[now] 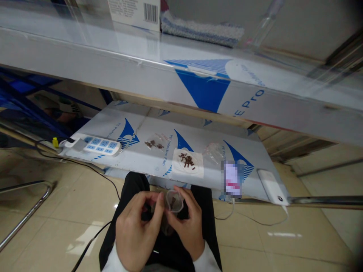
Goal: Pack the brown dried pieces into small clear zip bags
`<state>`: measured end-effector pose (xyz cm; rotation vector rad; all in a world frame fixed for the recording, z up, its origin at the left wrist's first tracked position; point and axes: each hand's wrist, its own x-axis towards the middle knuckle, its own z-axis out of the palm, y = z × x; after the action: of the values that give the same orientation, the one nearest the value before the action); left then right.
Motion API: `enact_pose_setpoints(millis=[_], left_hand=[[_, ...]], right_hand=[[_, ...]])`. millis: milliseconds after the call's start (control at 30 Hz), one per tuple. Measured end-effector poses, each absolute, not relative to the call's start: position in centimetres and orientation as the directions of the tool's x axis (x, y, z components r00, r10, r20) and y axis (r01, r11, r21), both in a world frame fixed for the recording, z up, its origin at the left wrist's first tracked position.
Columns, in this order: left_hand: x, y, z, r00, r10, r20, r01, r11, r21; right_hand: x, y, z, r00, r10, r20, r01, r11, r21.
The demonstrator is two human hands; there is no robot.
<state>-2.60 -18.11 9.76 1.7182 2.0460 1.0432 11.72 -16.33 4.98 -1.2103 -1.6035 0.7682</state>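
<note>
Over my lap, my right hand (187, 215) is closed around a small clear plastic cup (179, 208), thumb and fingers on either side of its round rim. A little dark material shows inside the cup. My left hand (138, 223) is beside it, thumb and index finger pinched together near the rim; what they hold, if anything, cannot be made out. Beyond my hands, several short brown pieces (187, 160) lie on a white paper sheet (200, 166) on the low shelf. To its left is a clear bag (154, 141) with more brown pieces.
A crumpled clear bag (214, 152), a blurred-out phone (232, 179) and a white power bank (272, 185) with cables lie on the film-covered shelf (141, 162). A power strip (102, 145) sits left. An upper shelf (127, 71) carries a box (136, 13) and cloth (201, 30).
</note>
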Motion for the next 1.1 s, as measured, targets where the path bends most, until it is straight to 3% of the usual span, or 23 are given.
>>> enact_pose_setpoints(millis=[167,200,267,333,400,700,933,1100], left_hand=[[-4.4,-18.5,8.7,-0.284,0.935,0.212,0.732,0.069,0.677],[-4.8,-18.7,8.2,-0.287,0.936,0.202,0.731,0.078,0.678],[-5.8,-19.4,7.2,-0.295,0.939,0.178,0.728,0.100,0.678],[-6.7,-20.2,6.1,-0.304,0.941,0.151,0.722,0.124,0.681],[-7.4,-21.0,5.3,-0.307,0.941,0.139,0.713,0.131,0.689],[-10.0,-23.0,3.0,-0.318,0.938,0.142,0.728,0.145,0.670],[-10.6,-23.2,1.6,-0.311,0.946,0.087,0.727,0.178,0.663],[-10.1,-23.1,1.4,-0.311,0.945,0.103,0.729,0.168,0.663]], right_hand=[[17.1,-9.1,3.2,-0.142,0.946,0.290,0.628,0.313,-0.713],[18.2,-7.2,2.8,-0.187,0.948,0.257,0.716,0.311,-0.625],[19.8,-3.5,2.4,-0.297,0.952,0.076,0.896,0.305,-0.322],[20.4,-0.4,2.2,-0.345,0.934,-0.099,0.938,0.339,-0.068],[20.0,1.8,2.2,-0.371,0.908,-0.195,0.921,0.386,0.046],[15.9,4.8,1.9,-0.442,0.811,-0.383,0.799,0.550,0.243],[15.9,4.1,2.0,-0.446,0.825,-0.346,0.798,0.542,0.264],[19.5,4.6,2.9,-0.362,0.889,-0.280,0.869,0.431,0.244]])
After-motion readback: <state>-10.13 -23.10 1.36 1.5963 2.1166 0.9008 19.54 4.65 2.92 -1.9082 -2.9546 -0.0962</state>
